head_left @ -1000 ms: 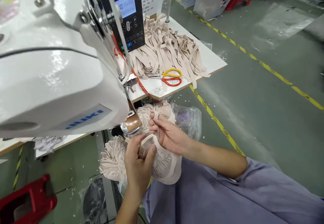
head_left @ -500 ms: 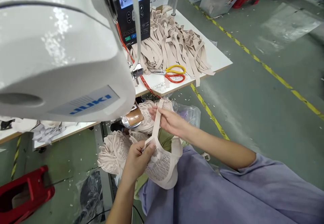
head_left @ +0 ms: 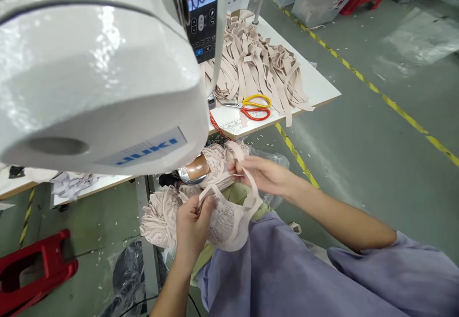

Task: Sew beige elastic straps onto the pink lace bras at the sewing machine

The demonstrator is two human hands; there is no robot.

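A pale pink lace bra point(head_left: 225, 224) hangs between my two hands, above my lap. My left hand point(head_left: 195, 221) is closed on its upper edge, the thumb pressed on top. On the other side my right hand point(head_left: 265, 173) has its fingers around a beige strap point(head_left: 254, 185), which curves up past them and loops down to the bra; some fingertips are hidden. Just beyond, more lace pieces point(head_left: 158, 219) lie bunched beside the metal and tan end of the sewing machine's arm point(head_left: 197, 169).
A white sewing machine point(head_left: 107, 87) fills the upper left. On the white table point(head_left: 315, 85) lie many beige straps point(head_left: 258, 63) and scissors point(head_left: 256, 106) with yellow and red handles. A red stool point(head_left: 39, 269) stands lower left, a plastic bin point(head_left: 319, 1) at the back.
My right hand has shifted right, and the strap, held straight before, now bends in a loop. The bra has risen a little. The whole view has shifted slightly.
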